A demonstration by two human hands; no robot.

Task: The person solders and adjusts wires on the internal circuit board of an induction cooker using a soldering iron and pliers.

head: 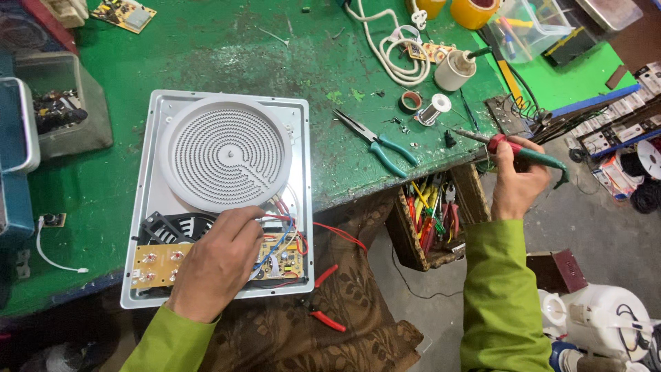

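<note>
At 7 o'clock on the green bench, the opened cooktop lies cover off; the left hand presses flat on its circuit board. At 3 o'clock, the right hand grips the soldering iron clear of the board, so soldering appears not yet done.

Green-handled pliers lie on the worn green bench, near a roll of dark tape and a spool of solder wire. A coiled white cord sits farther back. Below the bench edge, a wooden box of tools stands open.
</note>
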